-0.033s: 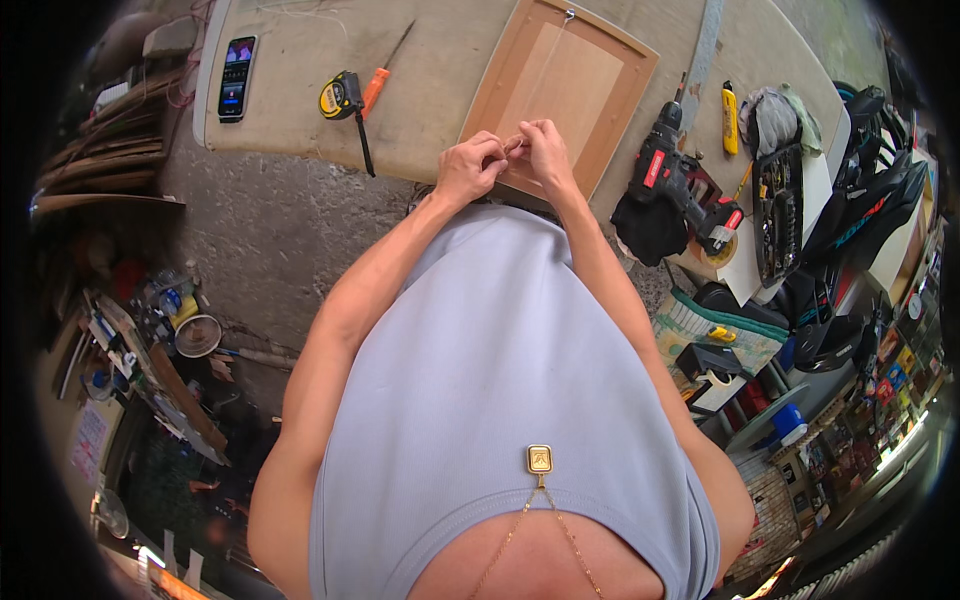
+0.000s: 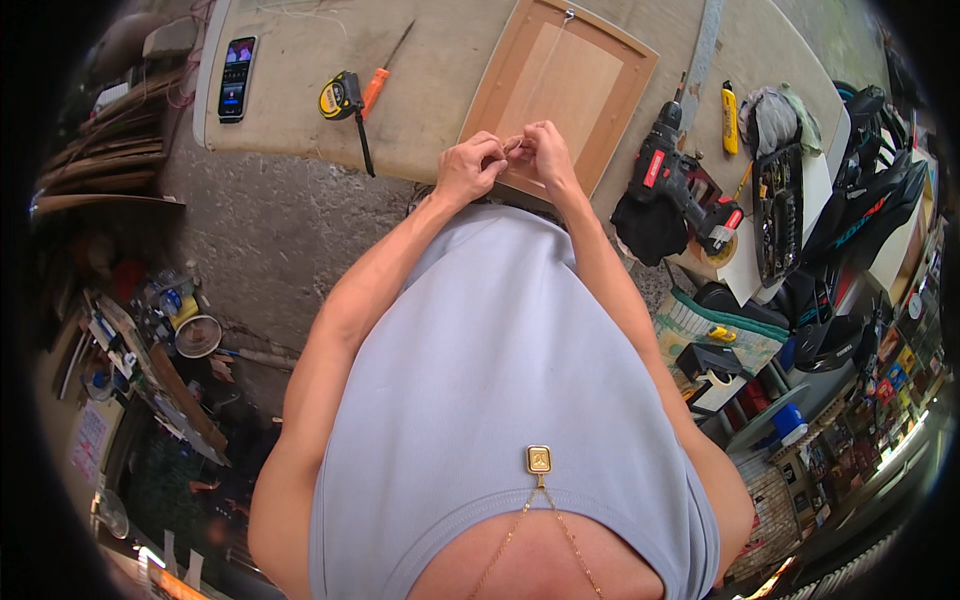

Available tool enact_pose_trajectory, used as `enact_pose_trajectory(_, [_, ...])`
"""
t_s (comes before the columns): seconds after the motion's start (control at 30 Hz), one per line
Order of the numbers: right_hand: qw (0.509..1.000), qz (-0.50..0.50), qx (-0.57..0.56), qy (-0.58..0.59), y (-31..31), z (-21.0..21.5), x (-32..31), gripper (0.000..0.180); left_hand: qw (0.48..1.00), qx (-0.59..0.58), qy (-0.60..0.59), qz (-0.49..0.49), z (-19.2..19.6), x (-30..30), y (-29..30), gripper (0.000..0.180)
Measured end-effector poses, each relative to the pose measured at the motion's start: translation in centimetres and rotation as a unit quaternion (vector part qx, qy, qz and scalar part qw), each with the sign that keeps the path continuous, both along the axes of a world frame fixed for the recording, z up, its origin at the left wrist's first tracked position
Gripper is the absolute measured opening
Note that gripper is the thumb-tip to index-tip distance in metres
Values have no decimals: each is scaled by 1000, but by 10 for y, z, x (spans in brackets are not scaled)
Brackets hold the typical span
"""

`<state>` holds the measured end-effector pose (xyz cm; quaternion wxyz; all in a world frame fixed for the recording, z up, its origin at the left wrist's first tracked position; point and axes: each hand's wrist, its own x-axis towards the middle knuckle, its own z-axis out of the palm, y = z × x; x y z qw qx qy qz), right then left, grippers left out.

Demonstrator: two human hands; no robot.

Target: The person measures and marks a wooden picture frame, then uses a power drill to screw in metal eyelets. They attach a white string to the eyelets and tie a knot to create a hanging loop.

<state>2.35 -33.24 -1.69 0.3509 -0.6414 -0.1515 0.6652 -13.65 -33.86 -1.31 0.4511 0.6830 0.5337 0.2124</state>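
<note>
A wooden picture frame (image 2: 585, 80) lies back side up at the near edge of the table, slightly turned. A small metal hook (image 2: 569, 15) sits on its far rail, and a thin pale string (image 2: 545, 60) runs from there down toward my hands. Over the frame's near left part, my left hand (image 2: 470, 168) is closed with its fingers pinched together. My right hand (image 2: 543, 155) is pinched close beside it, the fingertips of both nearly meeting. Between them a short bit of string seems to show; its end is hidden by my fingers.
On the table's left lie a phone (image 2: 237, 80), a yellow-black tape measure (image 2: 340, 96) and an orange-handled screwdriver (image 2: 375, 90). To the right are a cordless drill (image 2: 665, 165), a yellow utility knife (image 2: 729, 118), a metal ruler (image 2: 703, 60) and an open bit case (image 2: 778, 215).
My right hand has shifted very slightly at the fingers. Everything else stays as it was.
</note>
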Motion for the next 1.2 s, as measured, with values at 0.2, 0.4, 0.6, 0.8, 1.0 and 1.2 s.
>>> enact_pose_trajectory(0.2, [962, 157, 195, -109, -23, -9, 7, 11, 999, -11, -18, 27, 1, 0, -4, 9])
enact_pose_trajectory(0.4, [845, 230, 363, -317, -16, -7, -7, 8, 998, -20, -35, 44, -4, -1, -5, 9])
enact_pose_trajectory(0.6, [811, 249, 384, -364, -28, -5, -8, 6, 998, -1, -32, 62, -5, 0, -5, 10])
enact_pose_trajectory(0.8, [798, 289, 425, -314, -68, 15, 3, 5, 997, -2, -12, 76, -3, 4, -5, 10])
enact_pose_trajectory(1.0, [943, 159, 279, -82, -67, 37, 13, 7, 993, 110, 28, -21, 0, 1, -5, 11])
enact_pose_trajectory(1.2, [956, -159, 69, 236, -48, 7, 1, 12, 968, 226, 84, -69, -4, -2, -9, 16])
